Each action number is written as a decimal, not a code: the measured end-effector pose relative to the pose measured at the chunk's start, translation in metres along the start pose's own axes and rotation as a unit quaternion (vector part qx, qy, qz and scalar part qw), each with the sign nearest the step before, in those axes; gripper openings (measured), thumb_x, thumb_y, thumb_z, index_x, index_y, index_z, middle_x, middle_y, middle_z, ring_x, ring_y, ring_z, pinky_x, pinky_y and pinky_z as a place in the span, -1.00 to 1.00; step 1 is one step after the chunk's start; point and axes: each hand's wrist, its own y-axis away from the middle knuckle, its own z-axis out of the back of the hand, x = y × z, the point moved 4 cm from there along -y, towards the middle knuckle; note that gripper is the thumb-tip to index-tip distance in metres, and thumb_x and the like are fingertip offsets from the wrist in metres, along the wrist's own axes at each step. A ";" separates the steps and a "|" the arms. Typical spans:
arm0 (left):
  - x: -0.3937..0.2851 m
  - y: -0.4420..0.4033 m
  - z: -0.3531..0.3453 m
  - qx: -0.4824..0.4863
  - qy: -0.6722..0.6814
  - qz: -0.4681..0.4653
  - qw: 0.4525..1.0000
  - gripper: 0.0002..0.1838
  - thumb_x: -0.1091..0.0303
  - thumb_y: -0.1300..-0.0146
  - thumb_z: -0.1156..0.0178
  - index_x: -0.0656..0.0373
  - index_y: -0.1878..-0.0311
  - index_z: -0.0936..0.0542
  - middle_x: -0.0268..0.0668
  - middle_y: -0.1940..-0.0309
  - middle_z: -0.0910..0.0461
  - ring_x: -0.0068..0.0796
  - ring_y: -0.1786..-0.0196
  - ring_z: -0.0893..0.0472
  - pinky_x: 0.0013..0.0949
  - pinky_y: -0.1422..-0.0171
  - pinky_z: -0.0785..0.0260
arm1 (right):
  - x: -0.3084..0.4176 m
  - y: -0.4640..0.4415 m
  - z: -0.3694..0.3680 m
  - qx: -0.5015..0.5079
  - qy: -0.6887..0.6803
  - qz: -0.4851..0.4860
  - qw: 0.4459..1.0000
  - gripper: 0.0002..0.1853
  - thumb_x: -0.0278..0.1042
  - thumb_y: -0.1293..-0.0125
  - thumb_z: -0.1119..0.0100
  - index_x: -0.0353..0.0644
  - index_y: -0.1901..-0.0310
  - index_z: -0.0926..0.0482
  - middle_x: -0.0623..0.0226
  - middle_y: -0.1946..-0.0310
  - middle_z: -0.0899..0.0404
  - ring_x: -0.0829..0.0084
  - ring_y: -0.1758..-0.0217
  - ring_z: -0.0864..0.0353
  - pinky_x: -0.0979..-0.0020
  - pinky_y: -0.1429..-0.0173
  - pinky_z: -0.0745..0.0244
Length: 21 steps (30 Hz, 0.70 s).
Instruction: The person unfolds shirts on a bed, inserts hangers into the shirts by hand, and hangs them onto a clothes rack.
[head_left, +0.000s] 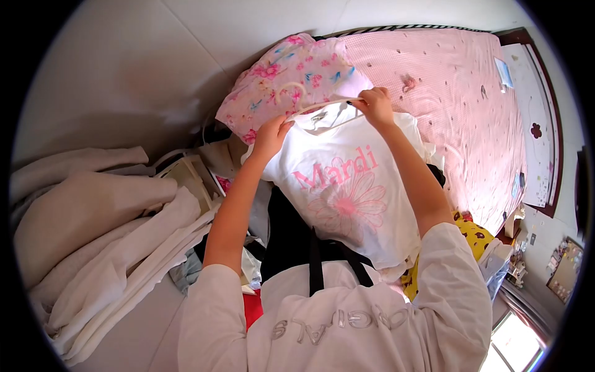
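Observation:
A white T-shirt (347, 186) with pink "Mardi" lettering and a pink flower hangs on a light hanger (325, 104) over my lap. My left hand (271, 136) is closed at the left end of the hanger, by the shirt's shoulder. Near the right shoulder, the fingers of my right hand (375, 105) pinch the hanger's other arm. The hanger's hook curves up over a pink floral pillow (260, 87).
Behind the shirt lies a bed with a pink sheet (446, 111). Beige and white cloths (93, 217) are heaped at the left, beside an open box (192, 180). Yellow patterned fabric (474, 235) lies at the right. A window (514, 341) shows at lower right.

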 end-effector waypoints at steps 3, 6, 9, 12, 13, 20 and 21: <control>-0.002 0.003 -0.002 -0.047 0.046 -0.003 0.998 -0.81 0.34 -0.14 -0.11 0.28 0.38 -0.40 -0.06 0.55 -0.39 -0.11 0.48 -0.40 -0.28 0.39 -0.23 | 0.027 0.005 -0.008 -0.017 -0.020 0.006 1.000 -0.73 -0.08 0.09 -0.26 -0.09 0.61 -0.48 0.48 0.68 -0.45 0.40 0.42 -0.44 0.25 0.03 -0.21; 0.002 0.007 0.002 -0.029 0.050 0.012 0.998 -0.81 0.35 -0.14 -0.12 0.29 0.37 -0.39 -0.08 0.56 -0.38 -0.13 0.51 -0.38 -0.30 0.40 -0.22 | 0.031 0.010 -0.011 0.006 -0.050 -0.012 0.999 -0.75 -0.13 0.06 -0.26 -0.13 0.50 -0.51 0.40 0.57 -0.48 0.34 0.34 -0.45 0.26 0.03 -0.21; 0.008 0.011 0.001 -0.032 0.028 -0.008 0.999 -0.81 0.34 -0.15 -0.11 0.29 0.35 -0.40 -0.11 0.59 -0.35 -0.22 0.55 -0.34 -0.34 0.43 -0.21 | 0.013 0.013 -0.016 -0.077 -0.093 -0.038 0.992 -0.76 -0.24 0.01 -0.23 -0.17 0.33 -0.50 0.28 0.42 -0.49 0.27 0.29 -0.44 0.27 0.08 -0.26; 0.030 0.017 -0.006 -0.070 0.072 0.034 0.994 -0.81 0.34 -0.16 -0.10 0.30 0.35 -0.42 -0.21 0.64 -0.32 -0.42 0.58 -0.30 -0.41 0.45 -0.18 | -0.014 0.024 -0.022 -0.206 -0.124 -0.207 0.948 -0.67 -0.37 -0.02 -0.15 -0.21 0.13 -0.40 0.21 0.30 -0.47 0.24 0.26 -0.45 0.25 0.19 -0.34; 0.031 0.018 -0.007 -0.083 0.096 0.045 0.991 -0.81 0.34 -0.16 -0.10 0.30 0.35 -0.42 -0.24 0.65 -0.31 -0.47 0.58 -0.29 -0.44 0.46 -0.17 | -0.019 0.028 -0.028 -0.163 -0.133 -0.267 0.940 -0.64 -0.35 -0.02 -0.16 -0.21 0.11 -0.39 0.22 0.30 -0.47 0.25 0.26 -0.46 0.26 0.19 -0.35; 0.035 0.023 -0.014 -0.117 0.153 0.074 0.978 -0.81 0.34 -0.18 -0.08 0.29 0.26 -0.49 -0.39 0.64 -0.34 -0.63 0.58 -0.22 -0.56 0.49 -0.10 | 0.005 0.045 -0.063 0.047 -0.060 -0.372 0.925 -0.31 -0.18 0.06 -0.26 -0.14 -0.11 -0.16 0.19 0.19 -0.44 0.20 0.18 -0.50 0.26 0.13 -0.40; 0.036 0.023 -0.013 -0.113 0.163 0.085 0.976 -0.81 0.34 -0.18 -0.09 0.28 0.25 -0.49 -0.41 0.63 -0.36 -0.64 0.57 -0.23 -0.55 0.48 -0.12 | 0.012 0.042 -0.061 0.071 -0.044 -0.387 0.918 -0.27 -0.16 0.05 -0.25 -0.14 -0.14 -0.11 0.17 0.10 -0.40 0.15 0.14 -0.48 0.26 0.08 -0.39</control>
